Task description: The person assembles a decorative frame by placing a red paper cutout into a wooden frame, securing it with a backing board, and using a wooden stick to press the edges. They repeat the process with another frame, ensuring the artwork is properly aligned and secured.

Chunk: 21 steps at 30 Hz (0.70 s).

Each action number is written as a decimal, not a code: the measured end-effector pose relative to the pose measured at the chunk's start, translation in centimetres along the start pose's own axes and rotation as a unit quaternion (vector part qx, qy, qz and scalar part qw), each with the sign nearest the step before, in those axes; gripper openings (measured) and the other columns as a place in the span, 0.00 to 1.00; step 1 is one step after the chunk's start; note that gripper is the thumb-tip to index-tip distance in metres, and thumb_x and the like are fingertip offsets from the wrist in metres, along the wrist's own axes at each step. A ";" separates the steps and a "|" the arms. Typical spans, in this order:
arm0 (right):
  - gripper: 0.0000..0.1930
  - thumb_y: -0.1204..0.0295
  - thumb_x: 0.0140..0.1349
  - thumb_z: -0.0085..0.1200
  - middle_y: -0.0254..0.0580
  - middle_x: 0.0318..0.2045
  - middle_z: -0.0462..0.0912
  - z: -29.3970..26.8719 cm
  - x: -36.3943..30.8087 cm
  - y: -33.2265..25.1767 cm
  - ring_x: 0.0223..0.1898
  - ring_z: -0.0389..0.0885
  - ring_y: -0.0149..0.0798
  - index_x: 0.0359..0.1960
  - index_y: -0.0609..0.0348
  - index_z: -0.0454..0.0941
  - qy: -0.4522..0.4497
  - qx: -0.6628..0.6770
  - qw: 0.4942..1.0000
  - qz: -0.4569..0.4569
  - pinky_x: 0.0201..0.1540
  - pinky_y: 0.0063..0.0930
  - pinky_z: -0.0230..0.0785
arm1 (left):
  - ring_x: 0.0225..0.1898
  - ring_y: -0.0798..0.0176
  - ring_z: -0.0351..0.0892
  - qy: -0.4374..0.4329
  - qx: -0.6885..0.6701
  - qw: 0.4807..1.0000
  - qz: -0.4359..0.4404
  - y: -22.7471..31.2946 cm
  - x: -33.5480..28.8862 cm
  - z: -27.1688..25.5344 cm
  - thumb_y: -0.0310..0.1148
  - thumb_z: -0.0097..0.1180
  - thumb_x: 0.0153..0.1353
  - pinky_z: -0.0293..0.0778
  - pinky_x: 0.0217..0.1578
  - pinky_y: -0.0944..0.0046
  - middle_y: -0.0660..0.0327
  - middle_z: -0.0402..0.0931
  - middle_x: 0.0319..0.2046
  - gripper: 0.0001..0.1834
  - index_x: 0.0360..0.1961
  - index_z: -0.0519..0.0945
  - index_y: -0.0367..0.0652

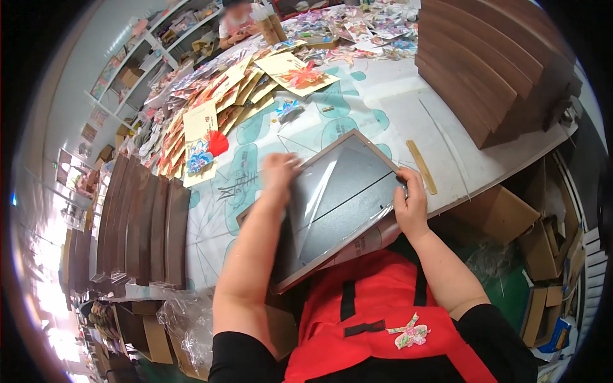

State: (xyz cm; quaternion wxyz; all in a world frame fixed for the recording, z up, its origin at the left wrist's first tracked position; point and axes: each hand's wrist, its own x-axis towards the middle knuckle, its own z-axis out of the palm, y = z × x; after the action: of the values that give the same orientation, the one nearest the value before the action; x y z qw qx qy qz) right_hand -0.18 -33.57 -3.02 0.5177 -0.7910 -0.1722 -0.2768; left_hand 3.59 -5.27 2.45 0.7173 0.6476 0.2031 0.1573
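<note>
A shallow brown-edged frame (357,203) with a dark grey panel and a shiny clear film over it lies tilted across the table's near edge, in front of my red apron. My right hand (412,203) grips its right edge, thumb on top and fingers curled round the side. At the frame's far left side is my left hand (281,171), smeared by motion, so its fingers do not show clearly. A second brown edge (242,216) peeks out beneath my left forearm.
Brown frames stand in a row (140,223) at left and in a tall stack (485,64) at right. Cream cards (203,120) with flower ornaments lie heaped beyond, near a wooden strip (421,167). Another person (236,29) sits across the table (396,115). Cardboard boxes (498,214) are below.
</note>
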 end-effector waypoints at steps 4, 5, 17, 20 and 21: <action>0.13 0.80 0.57 0.42 0.54 0.47 0.73 0.4 -0.2 -0.6 0.50 0.72 0.54 0.43 0.66 0.72 -0.008 -0.015 1.000 0.003 0.54 0.40 0.64 | 0.43 0.49 0.79 0.018 -0.327 0.944 -0.040 1.1 0.7 -16.8 0.25 0.46 0.63 0.75 0.51 0.50 0.46 0.75 0.46 0.04 0.34 0.70 0.34; 0.12 0.80 0.57 0.42 0.55 0.47 0.73 0.6 -0.2 -0.6 0.50 0.72 0.54 0.43 0.66 0.73 -0.010 -0.019 1.000 -0.001 0.54 0.40 0.64 | 0.37 0.55 0.77 0.066 -0.326 0.943 -0.007 1.4 -1.5 -19.8 0.25 0.46 0.63 0.76 0.45 0.55 0.51 0.75 0.38 0.04 0.30 0.69 0.37; 0.16 0.79 0.63 0.34 0.53 0.52 0.70 0.5 -0.2 -0.3 0.57 0.68 0.52 0.48 0.67 0.72 -0.061 -0.063 0.996 -0.014 0.61 0.38 0.59 | 0.19 0.72 0.54 0.465 -0.308 0.791 0.253 -3.8 -28.1 -41.7 0.21 0.42 0.63 0.55 0.19 0.71 0.66 0.59 0.22 0.09 0.26 0.66 0.45; 0.16 0.79 0.63 0.34 0.53 0.53 0.70 0.3 -0.2 0.3 0.57 0.67 0.51 0.48 0.67 0.72 -0.072 -0.082 0.994 -0.026 0.61 0.38 0.58 | 0.25 0.71 0.65 0.553 0.021 0.793 0.255 -0.8 -25.4 -31.1 0.24 0.45 0.64 0.63 0.25 0.73 0.64 0.68 0.29 0.06 0.36 0.75 0.38; 0.15 0.79 0.62 0.37 0.53 0.54 0.70 0.1 0.0 0.0 0.58 0.67 0.52 0.49 0.66 0.72 -0.082 -0.088 0.993 -0.015 0.61 0.40 0.57 | 0.30 0.69 0.69 0.461 0.184 0.825 0.270 0.0 -24.8 -28.0 0.26 0.48 0.63 0.66 0.30 0.71 0.63 0.71 0.33 0.08 0.42 0.76 0.37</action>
State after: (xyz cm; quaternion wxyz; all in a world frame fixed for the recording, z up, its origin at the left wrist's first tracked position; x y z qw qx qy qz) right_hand -0.18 -33.52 -3.07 0.4260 -0.8510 -0.2003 -0.2328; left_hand -31.76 6.79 2.38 0.3370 0.6484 0.3522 0.5848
